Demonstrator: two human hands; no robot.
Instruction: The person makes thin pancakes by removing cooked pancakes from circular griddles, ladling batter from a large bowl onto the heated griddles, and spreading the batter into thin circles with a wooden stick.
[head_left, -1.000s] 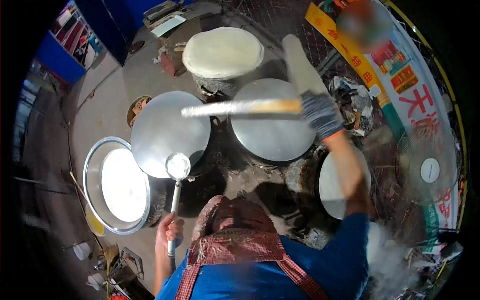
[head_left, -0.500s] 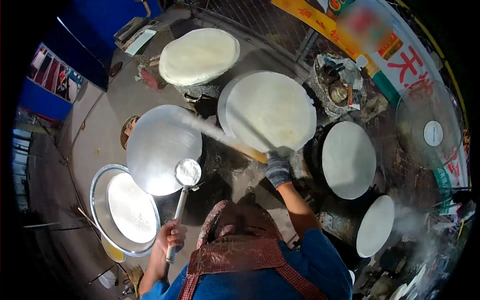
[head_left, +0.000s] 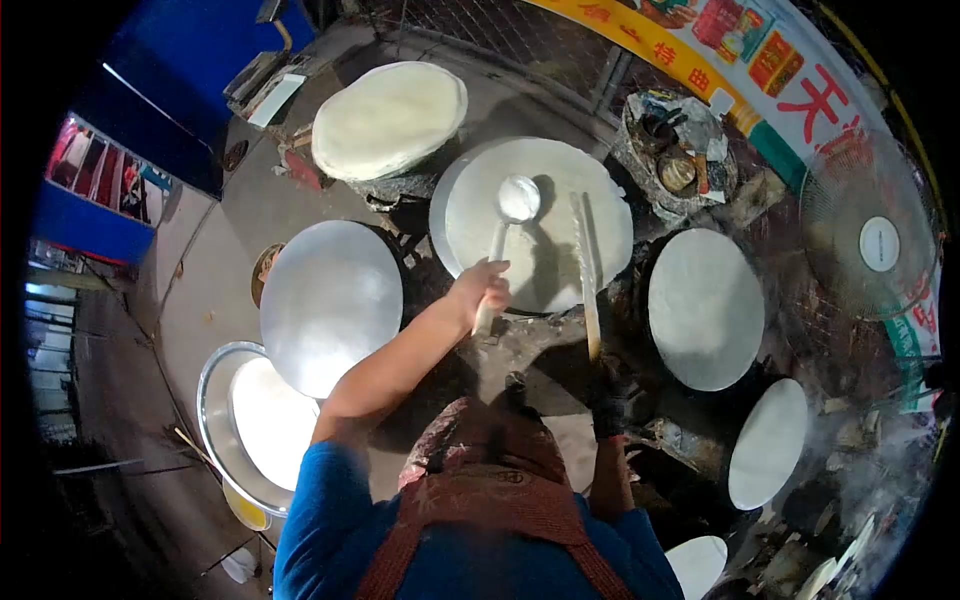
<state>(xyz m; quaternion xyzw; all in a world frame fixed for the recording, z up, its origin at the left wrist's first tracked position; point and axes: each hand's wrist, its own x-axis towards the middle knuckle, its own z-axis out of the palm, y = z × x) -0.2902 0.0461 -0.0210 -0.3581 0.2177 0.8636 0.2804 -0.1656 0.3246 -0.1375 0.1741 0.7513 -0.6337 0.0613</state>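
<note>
A grey concrete floor (head_left: 215, 290), scuffed and stained, spreads underfoot. At its far left corner rises a deep blue wall (head_left: 205, 50), with a lit opening (head_left: 100, 172) showing reddish items inside. Wire mesh fencing (head_left: 470, 45) lines the floor's far edge; a printed banner (head_left: 775, 110) and a round fan (head_left: 845, 225) stand along its right edge. Strong light throws hard shadows. The dim left edge possibly holds pale slats (head_left: 50, 350).
</note>
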